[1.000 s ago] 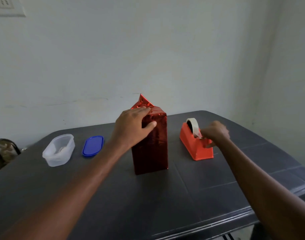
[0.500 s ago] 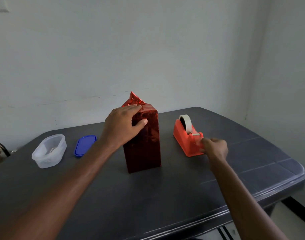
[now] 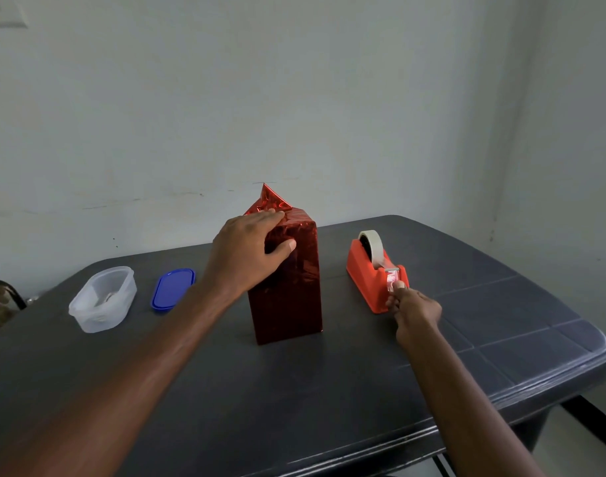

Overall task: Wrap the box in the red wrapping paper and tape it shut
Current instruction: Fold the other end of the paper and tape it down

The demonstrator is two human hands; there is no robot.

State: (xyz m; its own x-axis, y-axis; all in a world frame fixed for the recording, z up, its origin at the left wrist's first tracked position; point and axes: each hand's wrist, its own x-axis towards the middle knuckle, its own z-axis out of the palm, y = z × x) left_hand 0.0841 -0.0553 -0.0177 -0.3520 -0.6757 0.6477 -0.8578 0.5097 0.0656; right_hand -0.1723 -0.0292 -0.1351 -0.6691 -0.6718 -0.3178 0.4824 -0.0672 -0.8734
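Left hand [image 3: 250,251] covers the box's [image 3: 291,287] upper left face — clear tub's [image 3: 103,299] contents too blurred to tell

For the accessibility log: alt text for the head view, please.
A left hand steadies an upright box wrapped in red paper, while the right hand pulls tape from an orange dispenser. A clear tub and blue lid sit left.

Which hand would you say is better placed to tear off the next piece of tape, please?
The right hand: it already pinches the tape end at the orange dispenser, while the left hand presses the folded paper on the wrapped box.
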